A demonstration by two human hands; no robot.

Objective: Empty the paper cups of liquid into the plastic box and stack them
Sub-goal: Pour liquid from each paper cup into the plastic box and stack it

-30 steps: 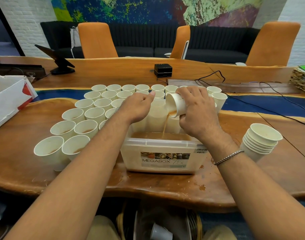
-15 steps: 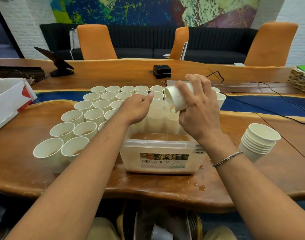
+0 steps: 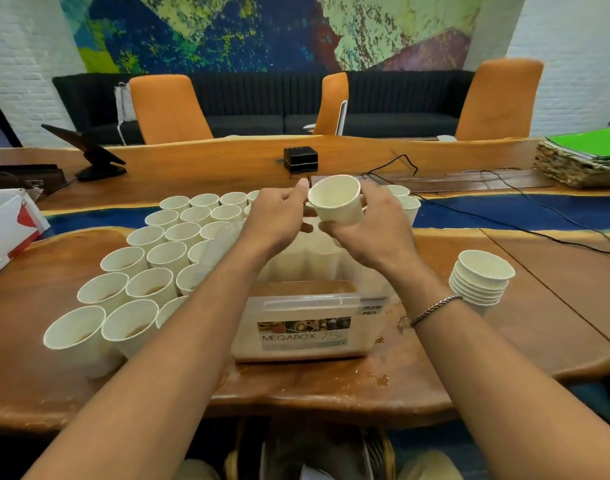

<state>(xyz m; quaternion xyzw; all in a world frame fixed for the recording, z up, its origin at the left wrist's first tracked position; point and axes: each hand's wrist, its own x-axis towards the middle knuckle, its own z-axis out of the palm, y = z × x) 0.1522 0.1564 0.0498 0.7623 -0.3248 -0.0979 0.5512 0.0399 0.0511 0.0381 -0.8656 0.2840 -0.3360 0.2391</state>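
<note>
White paper cup [image 3: 336, 202], centre frame: gripped by curled right hand [image 3: 376, 233]; left hand [image 3: 279, 218] at rim, grip unclear. Clear plastic box [image 3: 307, 306] of brown liquid [image 3: 296, 288] below; nested white cup stack [image 3: 481, 282] right.

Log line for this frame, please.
right hand: holds empty-looking cup above box | left hand: beside cup, contact unclear | stack: right of box | filled cups: left
</note>
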